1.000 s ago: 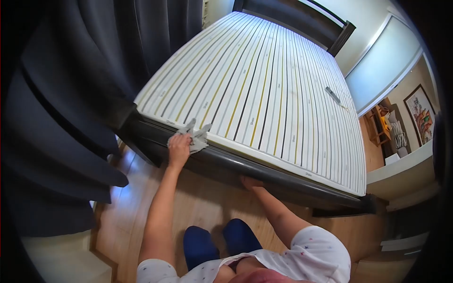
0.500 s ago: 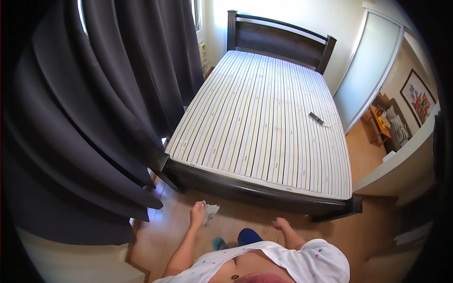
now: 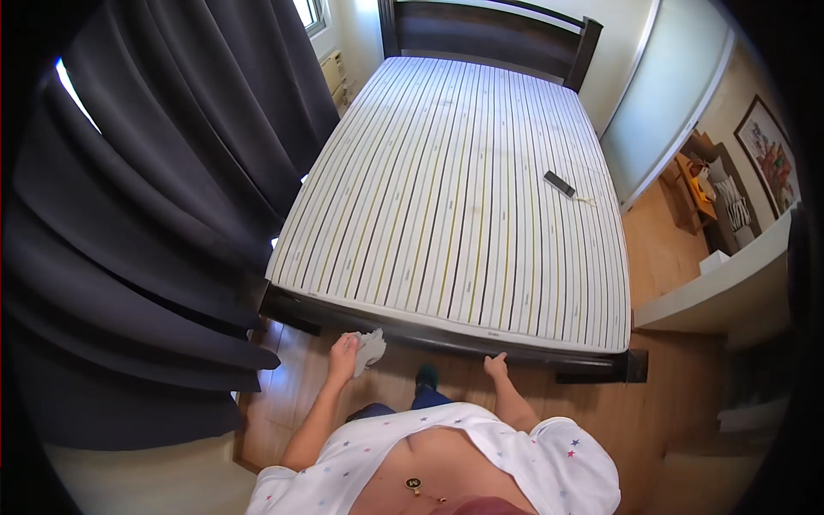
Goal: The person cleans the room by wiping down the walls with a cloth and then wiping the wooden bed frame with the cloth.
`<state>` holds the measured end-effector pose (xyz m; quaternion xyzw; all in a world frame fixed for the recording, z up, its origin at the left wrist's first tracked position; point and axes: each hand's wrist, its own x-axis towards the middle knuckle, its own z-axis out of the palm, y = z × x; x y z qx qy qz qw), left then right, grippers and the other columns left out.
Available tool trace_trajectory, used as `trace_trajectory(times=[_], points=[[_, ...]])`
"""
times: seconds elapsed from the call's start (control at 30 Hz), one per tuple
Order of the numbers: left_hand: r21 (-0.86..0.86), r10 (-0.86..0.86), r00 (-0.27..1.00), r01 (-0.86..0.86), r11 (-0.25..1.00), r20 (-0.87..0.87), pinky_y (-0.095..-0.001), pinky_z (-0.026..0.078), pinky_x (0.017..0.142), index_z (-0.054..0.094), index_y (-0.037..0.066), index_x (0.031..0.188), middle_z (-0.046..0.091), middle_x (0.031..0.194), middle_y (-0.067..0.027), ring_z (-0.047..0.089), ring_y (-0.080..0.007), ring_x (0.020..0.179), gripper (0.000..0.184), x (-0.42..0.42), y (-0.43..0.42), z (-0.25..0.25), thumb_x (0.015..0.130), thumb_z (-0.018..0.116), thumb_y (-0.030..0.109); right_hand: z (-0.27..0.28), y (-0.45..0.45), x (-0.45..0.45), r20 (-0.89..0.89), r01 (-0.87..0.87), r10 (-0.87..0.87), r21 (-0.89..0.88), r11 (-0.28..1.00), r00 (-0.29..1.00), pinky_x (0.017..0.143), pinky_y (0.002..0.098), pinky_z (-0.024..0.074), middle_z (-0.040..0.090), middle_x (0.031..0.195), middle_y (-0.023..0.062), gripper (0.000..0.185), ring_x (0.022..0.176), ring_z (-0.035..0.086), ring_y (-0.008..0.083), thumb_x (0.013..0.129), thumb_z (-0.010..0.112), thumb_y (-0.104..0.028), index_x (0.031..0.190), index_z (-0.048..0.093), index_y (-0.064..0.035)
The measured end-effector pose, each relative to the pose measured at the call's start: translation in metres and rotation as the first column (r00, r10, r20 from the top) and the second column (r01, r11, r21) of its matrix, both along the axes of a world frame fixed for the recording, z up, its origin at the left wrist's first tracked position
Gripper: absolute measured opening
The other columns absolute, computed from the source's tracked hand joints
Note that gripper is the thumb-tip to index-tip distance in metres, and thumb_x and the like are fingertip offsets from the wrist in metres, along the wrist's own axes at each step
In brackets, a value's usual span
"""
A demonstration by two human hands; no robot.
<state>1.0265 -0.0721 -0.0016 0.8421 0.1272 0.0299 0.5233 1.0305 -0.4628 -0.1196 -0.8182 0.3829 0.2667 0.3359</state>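
My left hand (image 3: 344,350) is closed around a crumpled, pale grey cloth (image 3: 369,350), which hangs out on its right side in front of the bed's foot end. My right hand (image 3: 495,365) is loosely curled with nothing visible in it, close to the dark wooden footboard (image 3: 412,333); whether it touches the wood I cannot tell. Beyond both hands lies a bare mattress (image 3: 446,215) with white, black and yellowish stripes, set in the dark bed frame. A dark remote control (image 3: 560,184) with a pale cord rests on the mattress's right side.
Dark curtains (image 3: 197,163) hang along the left, reaching near the bed's corner. A headboard (image 3: 485,41) stands at the far end. On the right are a frosted sliding door (image 3: 665,94), a wall edge (image 3: 712,296) and a room with a wooden table (image 3: 691,193). Wooden floor (image 3: 292,378) surrounds my feet.
I have come closer to the bed, so the mattress and remote appear lower and nearer. The cloth remains in my left hand, and my right hand is now by the footboard.
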Motion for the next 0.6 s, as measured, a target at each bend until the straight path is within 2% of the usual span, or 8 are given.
trace_trajectory(times=[0.03,0.13,0.2,0.3,0.33,0.37,0.47,0.6], points=[[-0.055,0.020,0.999,-0.018,0.998,0.036,-0.0295,0.046,0.077,0.060,-0.001,0.101,0.064,0.089,-0.0097,0.058,-0.0148,0.083,0.023,0.006,-0.002,0.009,0.091,0.052,0.018,-0.019,-0.009,0.012,-0.008,0.033,-0.033,0.003,0.999,0.999,0.100,0.0404,0.0363,0.045,0.125,0.0335,0.092,0.118,0.046,0.0416,0.081,0.055,-0.039,0.140,-0.001,0.0048],[-0.197,0.113,0.989,-0.092,0.976,0.097,-0.0278,0.045,0.077,0.060,-0.002,0.100,0.063,0.090,-0.0064,0.056,-0.0124,0.084,0.021,0.015,-0.001,0.041,0.092,0.052,0.016,-0.039,-0.030,0.035,-0.043,-0.010,0.010,0.020,1.000,0.999,0.099,0.0409,0.0378,0.047,0.124,0.0310,0.086,0.116,0.048,0.0393,0.082,0.052,-0.038,0.140,0.005,0.0040],[-0.245,0.208,0.972,-0.177,0.953,0.108,-0.0265,0.044,0.080,0.058,0.001,0.100,0.060,0.092,-0.0030,0.054,-0.0110,0.087,0.017,0.023,0.003,0.071,0.092,0.052,0.015,-0.026,-0.035,0.044,-0.060,-0.202,0.202,0.001,0.979,0.978,0.100,0.0405,0.0373,0.047,0.124,0.0311,0.086,0.117,0.048,0.0393,0.080,0.053,-0.038,0.139,0.009,0.0061],[-0.221,0.274,0.922,-0.217,0.951,0.273,-0.0244,0.041,0.082,0.056,0.005,0.099,0.055,0.094,-0.0015,0.049,-0.0093,0.091,0.016,0.038,0.016,0.123,0.094,0.048,0.019,-0.035,-0.032,0.040,-0.050,-0.339,0.340,0.027,0.940,0.939,0.100,0.0405,0.0371,0.050,0.121,0.0308,0.062,0.117,0.048,0.0384,0.080,0.052,-0.037,0.125,0.043,0.0034],[-0.185,0.326,0.903,-0.282,0.941,0.282,-0.0241,0.039,0.084,0.057,0.004,0.101,0.056,0.096,-0.0022,0.049,-0.0098,0.093,0.021,0.047,0.017,0.148,0.095,0.046,0.022,-0.031,-0.030,0.037,-0.096,-0.358,0.365,0.084,0.930,0.926,0.101,0.0423,0.0362,0.041,0.129,0.0319,0.065,0.120,0.044,0.0413,0.080,0.053,-0.037,0.130,0.038,0.0012],[-0.339,0.407,0.860,-0.301,0.891,0.307,-0.0242,0.038,0.086,0.058,0.002,0.105,0.057,0.098,-0.0027,0.049,-0.0101,0.094,0.026,0.058,0.018,0.169,0.096,0.045,0.023,-0.037,-0.026,0.031,-0.141,-0.368,0.367,0.015,0.930,0.920,0.101,0.0442,0.0355,0.024,0.140,0.0330,0.069,0.122,0.039,0.0453,0.079,0.054,-0.039,0.135,0.033,-0.0024],[-0.551,0.483,0.763,-0.202,0.810,0.430,-0.0276,0.039,0.093,0.054,-0.002,0.115,0.058,0.111,-0.0078,0.053,-0.0155,0.105,0.029,0.079,0.030,0.225,0.096,0.043,0.017,-0.027,-0.023,0.018,-0.150,-0.470,0.463,-0.013,0.883,0.874,0.101,0.0451,0.0354,0.008,0.143,0.0350,0.073,0.124,0.036,0.0473,0.079,0.055,-0.040,0.138,0.029,-0.0059],[-0.636,0.473,0.692,-0.025,0.771,0.545,-0.0293,0.043,0.092,0.051,-0.002,0.118,0.057,0.113,-0.0101,0.055,-0.0174,0.104,0.030,0.084,0.044,0.279,0.096,0.042,0.016,-0.046,-0.020,0.022,-0.160,-0.467,0.462,0.008,0.884,0.872,0.102,0.0444,0.0342,0.007,0.142,0.0367,0.074,0.124,0.036,0.0477,0.079,0.056,-0.041,0.138,0.028,-0.0057]])
